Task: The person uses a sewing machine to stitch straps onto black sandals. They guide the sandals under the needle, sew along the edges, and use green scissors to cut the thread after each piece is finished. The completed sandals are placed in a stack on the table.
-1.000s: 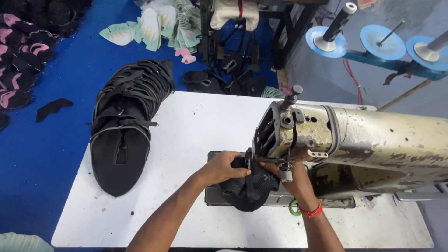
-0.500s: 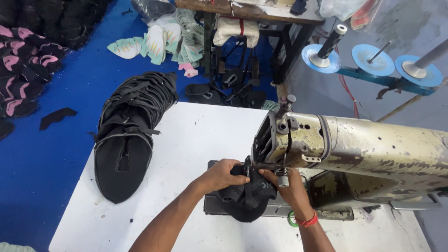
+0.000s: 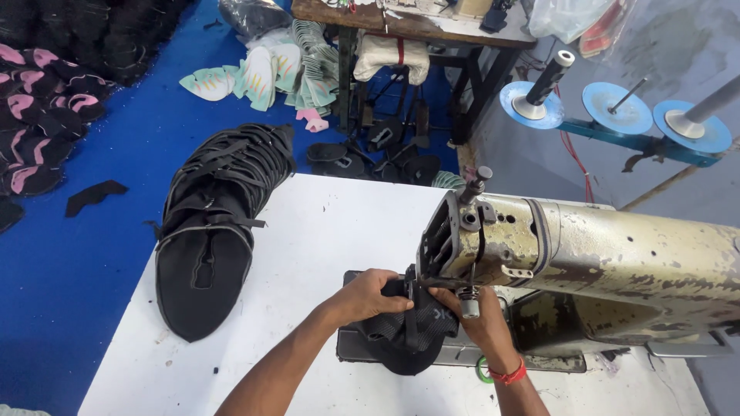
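The black fabric shoe upper with webbing straps (image 3: pixel 407 333) sits under the head of the sewing machine, on the dark machine bed, and both hands are on it. The left hand (image 3: pixel 371 296) is clenched over the top left of the piece, fingers curled down onto the fabric and pressing it toward the needle area. The right hand (image 3: pixel 476 322), with a red band at the wrist, grips the right edge of the same piece just below the presser foot, thumb and fingers pinching a strap.

From where I stand this looks like the positioning step: the piece is being lined up under the foot, with stitching seemingly not yet under way. The next move would call for both hands to keep the strap flat and squarely aligned while guiding it through, fingers kept clear of the needle.

Above the hands is the worn, cream-coloured industrial sewing machine (image 3: pixel 586 250), its paint chipped. Further left on the white desk (image 3: pixel 324 223) lies a fanned stack of black strapped shoe uppers (image 3: pixel 216 223). Beyond the desk, on the blue floor (image 3: pixel 116 154), lie more cut pieces, some pink and black, some pale green.
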